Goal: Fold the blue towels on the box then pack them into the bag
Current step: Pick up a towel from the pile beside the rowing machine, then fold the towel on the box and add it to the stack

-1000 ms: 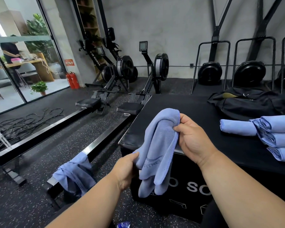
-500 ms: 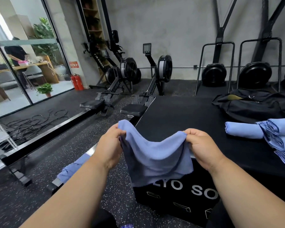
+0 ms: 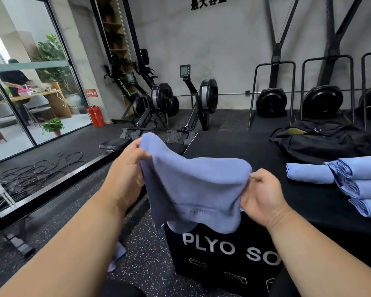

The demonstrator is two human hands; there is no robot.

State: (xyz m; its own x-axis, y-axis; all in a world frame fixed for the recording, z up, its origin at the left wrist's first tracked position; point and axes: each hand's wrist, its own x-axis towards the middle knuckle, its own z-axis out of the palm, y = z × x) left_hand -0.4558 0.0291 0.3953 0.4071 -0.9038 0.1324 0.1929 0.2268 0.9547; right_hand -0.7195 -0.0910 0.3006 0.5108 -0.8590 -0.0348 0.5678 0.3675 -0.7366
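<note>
A blue towel (image 3: 193,189) hangs spread in the air over the near left corner of the black plyo box (image 3: 234,151). My left hand (image 3: 124,174) grips its upper left corner, raised a little higher. My right hand (image 3: 259,196) pinches its upper right corner. On the box at the right lie a stack of folded blue towels (image 3: 364,185) and one rolled blue towel (image 3: 306,173) beside it. The black bag (image 3: 321,140) sits at the back right of the box, its top partly open.
Another blue towel (image 3: 116,256) lies low on the speckled floor by a rowing machine rail (image 3: 51,185), partly hidden by my left arm. Rowing machines (image 3: 193,112) stand beyond the box. Cables (image 3: 30,172) lie on the floor at the left by a glass wall.
A second ago the towel hung bunched with my right hand above my left. My hands have since moved apart and level, spreading the towel wide, and my left hand has risen further.
</note>
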